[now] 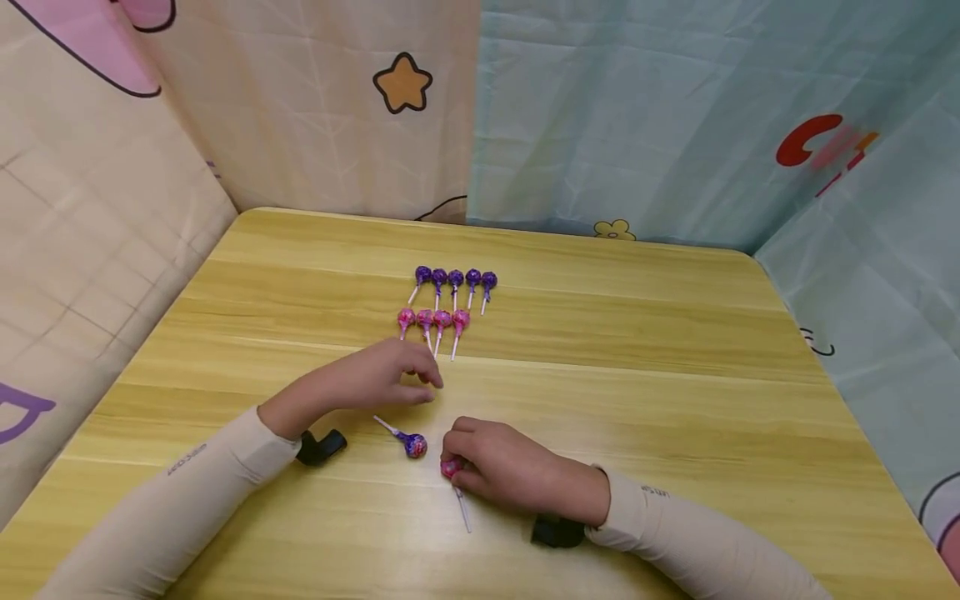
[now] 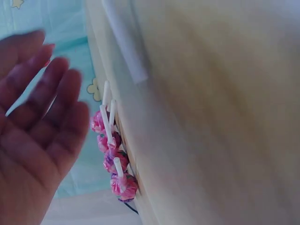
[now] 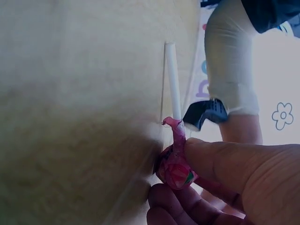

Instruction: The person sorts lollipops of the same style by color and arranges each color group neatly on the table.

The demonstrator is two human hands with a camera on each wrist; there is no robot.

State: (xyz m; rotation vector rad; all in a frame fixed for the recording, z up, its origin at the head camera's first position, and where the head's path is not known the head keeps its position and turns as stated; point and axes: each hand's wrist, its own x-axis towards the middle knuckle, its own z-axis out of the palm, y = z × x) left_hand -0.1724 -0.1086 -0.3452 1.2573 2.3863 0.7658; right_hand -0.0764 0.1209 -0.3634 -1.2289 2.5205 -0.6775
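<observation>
My right hand point(image 1: 510, 467) holds a pink lollipop point(image 3: 176, 171) by its wrapped head, thumb on one side and fingers on the other. In the head view that lollipop's white stick point(image 1: 462, 510) points toward the near edge. Nothing is in my left hand point(image 1: 375, 375), whose fingers are loosely bent above the table, just in front of the pink row. Between the hands lies a purple lollipop point(image 1: 415, 446) with its stick toward the upper left. The left wrist view shows the left palm point(image 2: 28, 150) beside several pink lollipops point(image 2: 124, 186).
Behind the hands, several purple lollipops point(image 1: 456, 277) form a row on the wooden table point(image 1: 675, 375). A row of pink lollipops point(image 1: 443, 320) lies just nearer. Printed curtains point(image 1: 600, 108) hang around the table's back and sides. Each wrist carries a black camera mount point(image 1: 322, 447).
</observation>
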